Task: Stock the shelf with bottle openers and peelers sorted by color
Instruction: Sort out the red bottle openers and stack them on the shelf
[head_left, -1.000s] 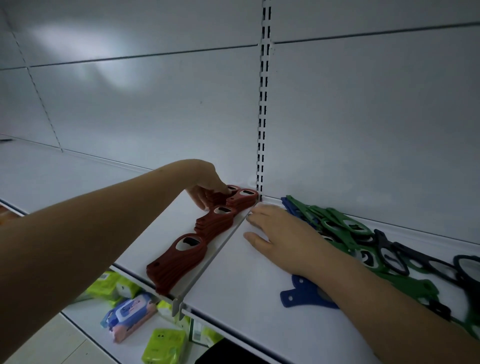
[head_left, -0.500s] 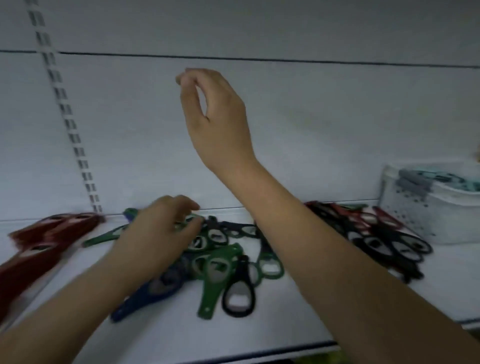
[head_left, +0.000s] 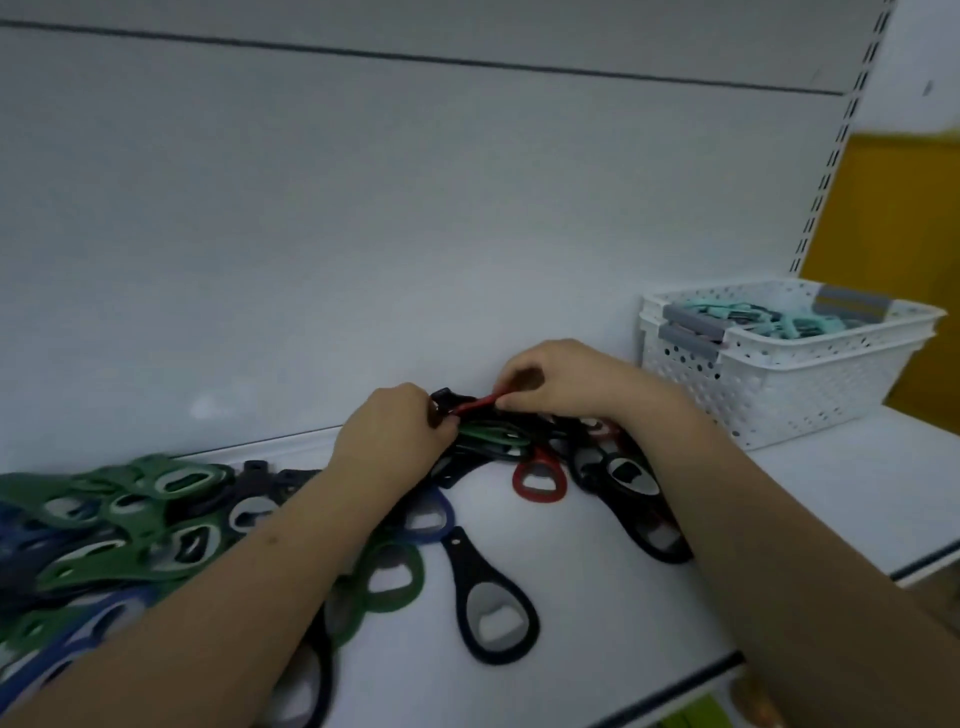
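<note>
— Where does the view look from?

— From the person's head, forward and down onto the white shelf (head_left: 597, 587), facing its back panel (head_left: 363, 234) almost square on.

— How near?

— Close. Both forearms run in from the bottom edge, and the left hand (head_left: 395, 436) and right hand (head_left: 566, 382) meet near the middle, at the back of the shelf.

— How wide?

— Wide: the slotted upright (head_left: 836, 140) at the right bends with the lens, and the white basket (head_left: 779, 384) sits at the right edge.

— Any second view?

— None, so nothing is shared.
</note>
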